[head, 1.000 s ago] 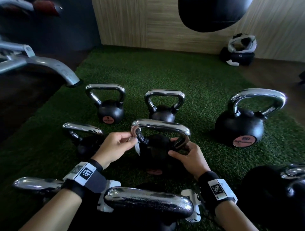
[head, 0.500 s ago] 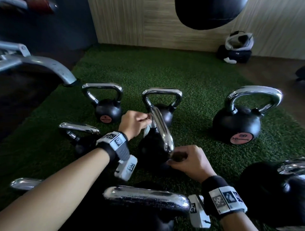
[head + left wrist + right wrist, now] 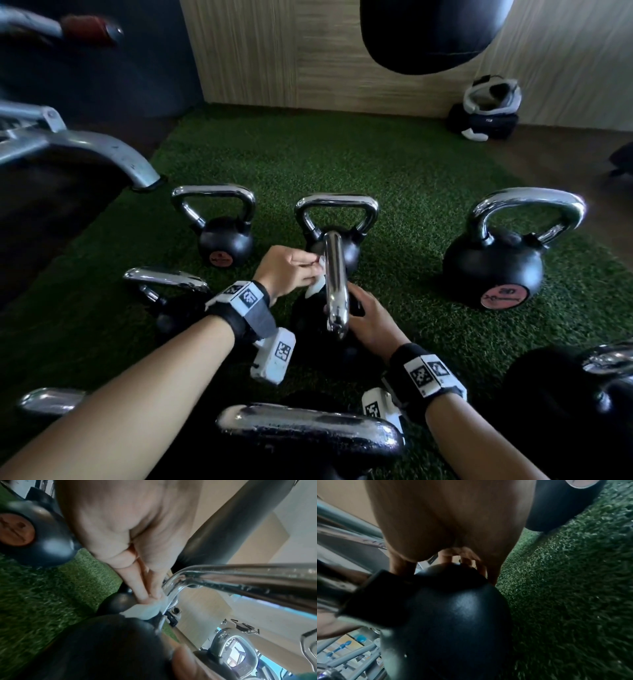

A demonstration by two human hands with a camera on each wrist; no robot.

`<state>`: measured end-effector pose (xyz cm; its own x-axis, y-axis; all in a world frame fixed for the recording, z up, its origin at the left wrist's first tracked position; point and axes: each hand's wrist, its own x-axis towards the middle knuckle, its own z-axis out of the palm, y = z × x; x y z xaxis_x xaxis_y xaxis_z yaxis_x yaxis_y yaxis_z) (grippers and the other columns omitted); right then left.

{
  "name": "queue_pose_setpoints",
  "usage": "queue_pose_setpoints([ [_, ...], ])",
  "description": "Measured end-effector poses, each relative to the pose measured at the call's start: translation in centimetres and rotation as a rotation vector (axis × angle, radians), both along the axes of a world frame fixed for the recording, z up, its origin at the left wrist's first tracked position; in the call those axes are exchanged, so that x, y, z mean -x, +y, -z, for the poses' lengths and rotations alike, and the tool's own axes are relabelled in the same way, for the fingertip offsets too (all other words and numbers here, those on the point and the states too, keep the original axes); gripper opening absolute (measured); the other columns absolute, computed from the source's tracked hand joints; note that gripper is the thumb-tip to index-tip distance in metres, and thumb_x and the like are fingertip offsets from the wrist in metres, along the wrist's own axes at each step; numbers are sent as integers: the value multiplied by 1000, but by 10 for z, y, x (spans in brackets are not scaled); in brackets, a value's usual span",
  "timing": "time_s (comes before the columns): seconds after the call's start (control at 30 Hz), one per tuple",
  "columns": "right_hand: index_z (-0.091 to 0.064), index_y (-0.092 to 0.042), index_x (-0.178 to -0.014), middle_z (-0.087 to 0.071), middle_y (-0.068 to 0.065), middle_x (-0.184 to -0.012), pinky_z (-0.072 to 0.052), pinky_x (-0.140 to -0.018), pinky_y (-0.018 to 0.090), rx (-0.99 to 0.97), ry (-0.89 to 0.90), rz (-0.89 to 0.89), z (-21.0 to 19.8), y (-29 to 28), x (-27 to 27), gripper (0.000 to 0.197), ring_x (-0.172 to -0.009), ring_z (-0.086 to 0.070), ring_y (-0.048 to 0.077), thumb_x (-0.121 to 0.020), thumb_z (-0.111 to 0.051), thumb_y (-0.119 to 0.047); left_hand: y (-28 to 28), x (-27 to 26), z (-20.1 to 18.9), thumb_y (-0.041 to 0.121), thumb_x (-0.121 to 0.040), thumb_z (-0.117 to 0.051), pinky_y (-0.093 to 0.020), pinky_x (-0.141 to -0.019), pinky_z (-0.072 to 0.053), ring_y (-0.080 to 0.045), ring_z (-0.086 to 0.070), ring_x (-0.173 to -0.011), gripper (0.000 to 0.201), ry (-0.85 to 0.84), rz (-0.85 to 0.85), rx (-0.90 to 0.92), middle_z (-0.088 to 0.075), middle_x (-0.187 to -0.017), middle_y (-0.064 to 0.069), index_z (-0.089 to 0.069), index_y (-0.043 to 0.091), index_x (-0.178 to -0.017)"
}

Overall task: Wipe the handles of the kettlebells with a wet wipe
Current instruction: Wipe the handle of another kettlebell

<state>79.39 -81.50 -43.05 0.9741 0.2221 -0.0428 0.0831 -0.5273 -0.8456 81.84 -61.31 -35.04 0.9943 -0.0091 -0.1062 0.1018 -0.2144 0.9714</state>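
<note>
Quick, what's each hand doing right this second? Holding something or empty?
Left hand: pinching the white wet wipe against the chrome handle of the middle kettlebell.
Right hand: fingers curled on that kettlebell's black body, steadying it.

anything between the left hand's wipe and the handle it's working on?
Nothing visible. The left hand pinches the wet wipe right against the chrome handle of the centre kettlebell, which the right hand steadies. The neighbouring kettlebell behind stands clear.
</note>
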Motion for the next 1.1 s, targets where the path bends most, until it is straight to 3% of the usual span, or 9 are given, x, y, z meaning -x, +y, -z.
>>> queue_pose_setpoints([
  [0.13,-51,-34,-146,-62,-5,-139,-44,-114,44,-64,3,-4,7,-1,4,86,-130,-57,12,-71,-73,-68,-7,-8,-21,7,-86,-76,-24,-80,-60,-9,-75,-86,19,-188,-100,-301,-81,-92,2,-83,18,-100],
  [0.23,-51,-33,-146,-61,-7,-139,-42,-115,44,-92,-25,10,0,2,10,81,-132,-54,12,-73,-68,-63,-8,-10,-18,11,-81,-77,-33,-88,-62,-11,-76,-95,26,-140,-94,-219,-81,-93,6,-83,31,-97],
  [0.33,-51,-30,-147,-59,-6,-141,-40,-116,41,-113,-26,10,-4,4,14,84,-132,-53,11,-71,-62,-65,-4,-13,-14,6,-82,-81,-46,-94,-61,-21,-78,-97,19,2,-69,-49,-81,-98,-7,-84,23,-89],
  [0.47,-53,-27,-146,-62,-5,-138,-42,-115,39,-165,-48,13,-2,2,15,79,-129,-56,11,-73,-69,-56,-5,-8,-30,3,-87,-80,-32,-90,-61,-17,-76,-98,28,-166,-90,10,-80,-105,-8,-78,9,-114],
  [0.57,-56,-29,-143,-63,-5,-135,-44,-114,38,-193,-41,23,2,0,14,79,-126,-58,9,-71,-70,-58,-1,9,-37,-1,-89,-77,-23,-91,-59,-6,-75,-100,29,-230,-61,8,-79,-105,2,-76,7,-117],
  [0.67,-58,-32,-141,-64,-6,-132,-46,-112,39,-191,-58,26,6,-1,11,78,-123,-59,7,-70,-70,-61,8,20,-49,5,-83,-83,-18,-94,-56,-8,-74,-105,34,-217,50,4,-80,-107,2,-78,10,-116],
  [0.83,-58,-33,-140,-65,-5,-130,-48,-110,41,-186,-67,37,12,-3,8,78,-121,-61,10,-69,-70,-64,8,19,-59,8,-80,-86,-30,-99,-58,-19,-76,-104,30,-126,37,16,-81,-102,-3,-81,14,-108],
  [0.97,-58,-34,-140,-64,-7,-133,-48,-110,42,-177,-80,34,13,-4,7,78,-124,-60,10,-70,-70,-66,9,37,-68,-3,-81,-80,-23,-77,-63,-19,-78,-86,24,16,163,53,-81,-93,-11,-76,-3,-105],
  [1.1,-59,-34,-139,-66,-8,-130,-49,-108,43,-168,-83,26,12,-4,5,76,-121,-62,10,-71,-71,-66,15,47,-76,-1,-86,-77,-27,-80,-64,-23,-78,-92,22,73,299,-32,-80,-97,-16,-72,-7,-107],
])
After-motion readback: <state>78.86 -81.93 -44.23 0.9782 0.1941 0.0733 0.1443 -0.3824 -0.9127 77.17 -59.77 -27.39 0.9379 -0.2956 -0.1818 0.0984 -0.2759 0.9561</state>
